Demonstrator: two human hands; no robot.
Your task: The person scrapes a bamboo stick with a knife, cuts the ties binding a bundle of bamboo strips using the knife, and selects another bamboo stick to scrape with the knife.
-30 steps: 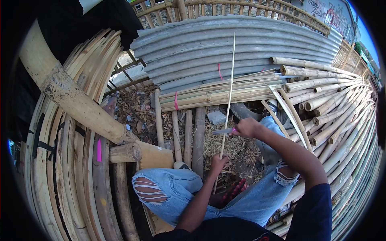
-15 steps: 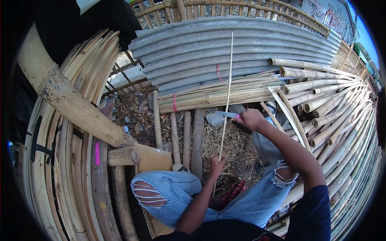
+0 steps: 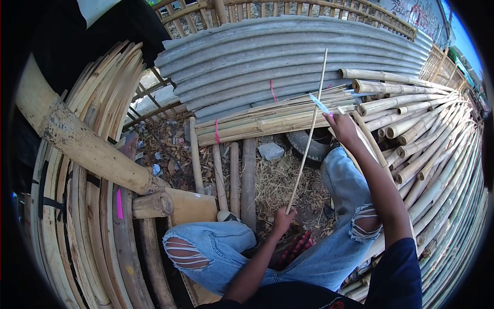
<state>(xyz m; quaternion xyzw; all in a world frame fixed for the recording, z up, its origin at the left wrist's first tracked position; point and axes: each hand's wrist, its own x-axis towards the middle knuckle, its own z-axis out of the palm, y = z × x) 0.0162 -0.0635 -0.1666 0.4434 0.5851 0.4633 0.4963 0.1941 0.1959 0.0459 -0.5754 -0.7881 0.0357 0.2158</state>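
My left hand (image 3: 282, 220) is closed around the lower end of a thin bamboo strip (image 3: 304, 154), which slants up and to the right in front of me. In my right hand (image 3: 341, 127) is a knife (image 3: 320, 104) with a pinkish handle, its fingers wrapped round the grip. The pale blade points up and left, across the upper part of the strip. Whether the edge touches the strip I cannot tell. Behind the knife lies a bundle of split bamboo strips (image 3: 257, 126) tied with a pink band (image 3: 217, 131).
Several bamboo poles (image 3: 411, 131) are stacked at the right. Split slats (image 3: 77, 216) and a thick bamboo post (image 3: 87, 139) stand at the left. A corrugated sheet (image 3: 247, 62) closes off the back. A tyre (image 3: 303, 147) lies near my right leg, above shavings (image 3: 280, 183).
My right hand has moved up and right with the knife, whose blade now tilts upward. The strip leans further right, and my left hand has shifted slightly down and right.
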